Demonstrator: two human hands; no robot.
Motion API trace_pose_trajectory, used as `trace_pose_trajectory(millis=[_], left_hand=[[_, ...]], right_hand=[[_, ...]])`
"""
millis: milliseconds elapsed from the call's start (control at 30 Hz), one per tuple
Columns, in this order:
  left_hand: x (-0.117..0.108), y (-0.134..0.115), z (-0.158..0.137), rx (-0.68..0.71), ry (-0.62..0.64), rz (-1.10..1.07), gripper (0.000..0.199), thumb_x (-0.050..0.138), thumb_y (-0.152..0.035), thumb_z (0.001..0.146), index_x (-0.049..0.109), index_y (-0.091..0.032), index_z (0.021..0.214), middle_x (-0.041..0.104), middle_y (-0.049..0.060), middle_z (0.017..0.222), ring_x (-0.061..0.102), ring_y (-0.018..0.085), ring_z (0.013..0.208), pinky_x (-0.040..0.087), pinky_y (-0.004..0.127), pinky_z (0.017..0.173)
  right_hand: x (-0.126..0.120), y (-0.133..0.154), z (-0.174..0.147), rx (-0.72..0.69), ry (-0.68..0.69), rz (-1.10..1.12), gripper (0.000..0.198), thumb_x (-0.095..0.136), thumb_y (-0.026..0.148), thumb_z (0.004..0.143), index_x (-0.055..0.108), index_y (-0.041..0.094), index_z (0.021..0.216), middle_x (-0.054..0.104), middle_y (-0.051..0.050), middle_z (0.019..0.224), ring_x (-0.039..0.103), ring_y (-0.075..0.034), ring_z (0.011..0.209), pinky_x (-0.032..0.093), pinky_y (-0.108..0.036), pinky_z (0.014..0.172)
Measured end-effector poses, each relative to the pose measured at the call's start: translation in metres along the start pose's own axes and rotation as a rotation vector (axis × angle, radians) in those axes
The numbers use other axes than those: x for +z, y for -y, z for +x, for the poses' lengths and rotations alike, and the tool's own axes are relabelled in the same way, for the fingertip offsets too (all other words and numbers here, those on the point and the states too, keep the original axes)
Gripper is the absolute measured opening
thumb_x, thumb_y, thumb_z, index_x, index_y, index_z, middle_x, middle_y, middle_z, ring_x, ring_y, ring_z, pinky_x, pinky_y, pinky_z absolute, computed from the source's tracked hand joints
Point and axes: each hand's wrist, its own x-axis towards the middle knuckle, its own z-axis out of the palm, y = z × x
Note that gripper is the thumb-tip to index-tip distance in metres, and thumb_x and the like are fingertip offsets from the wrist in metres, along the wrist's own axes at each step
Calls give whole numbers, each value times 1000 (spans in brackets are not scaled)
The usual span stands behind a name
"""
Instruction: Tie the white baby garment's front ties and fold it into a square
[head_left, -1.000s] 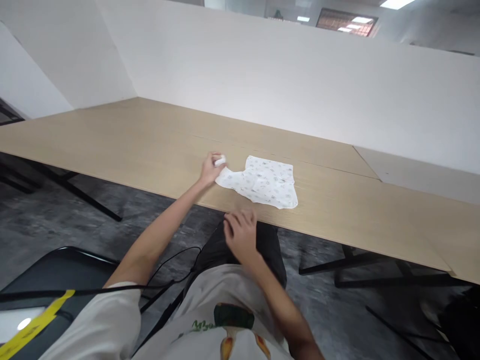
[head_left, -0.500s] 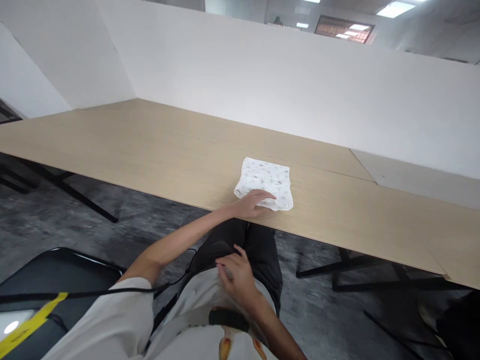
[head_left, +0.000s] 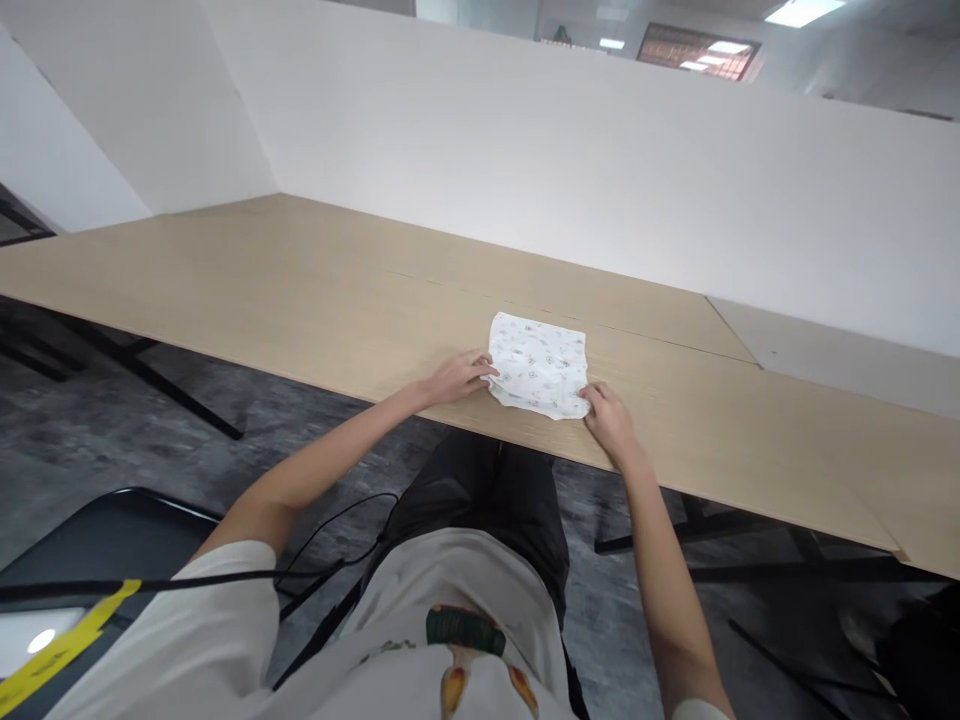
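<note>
A folded white cloth with a small scattered print lies flat on the wooden table, close to its front edge. At the cloth's left edge, my left hand pinches the fabric between thumb and fingers. My right hand grips the lower right corner in the same way. Both hands rest low over the tabletop, one on either side of the cloth. The near edge of the cloth looks slightly wavy, with a fold showing on the left.
A white partition runs along the table's back. A dark chair with a yellow strap and a black cable is at my left. Black table legs stand below.
My right hand has risen from my lap to the cloth's right corner. My left hand has shifted from on top of the cloth to its left edge. The cloth lies flatter.
</note>
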Motion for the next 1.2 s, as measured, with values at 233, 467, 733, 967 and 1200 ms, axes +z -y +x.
trace_pose_trajectory(millis=[233,467,733,967,1200], left_hand=[[-17,-16,-12,46,20,190,46,33,-5,89,56,-21,126,61,11,109,58,20,99,48,33,87],[-64,-52,-11,9,-39,59,49,31,-11,93,42,-23,139,60,10,110,56,21,104,44,35,93],[-46,15,58,-158,-274,-185,44,30,-25,96,45,-15,136,60,11,109,54,21,105,42,38,98],[26,64,73,-349,-310,-265,42,31,-16,90,52,-8,126,60,14,106,55,21,102,42,38,97],[23,72,58,-351,-411,-197,38,31,-22,95,55,-12,122,59,14,114,54,22,107,42,38,99]], right_hand=[[-18,7,-21,26,-87,354,21,49,23,81,66,17,91,62,-12,107,59,-25,102,46,-42,93],[-49,22,-19,245,-130,654,25,57,38,80,68,18,91,68,-9,100,62,-23,97,44,-40,94],[-21,-13,76,534,-85,830,13,57,24,66,59,15,74,60,-4,71,54,-15,64,43,-25,59],[35,-37,99,734,-52,390,13,52,24,68,60,14,67,60,-7,68,54,-18,66,40,-27,63],[43,-41,95,626,-126,424,35,52,28,69,68,11,95,68,-11,88,61,-22,80,45,-30,74]])
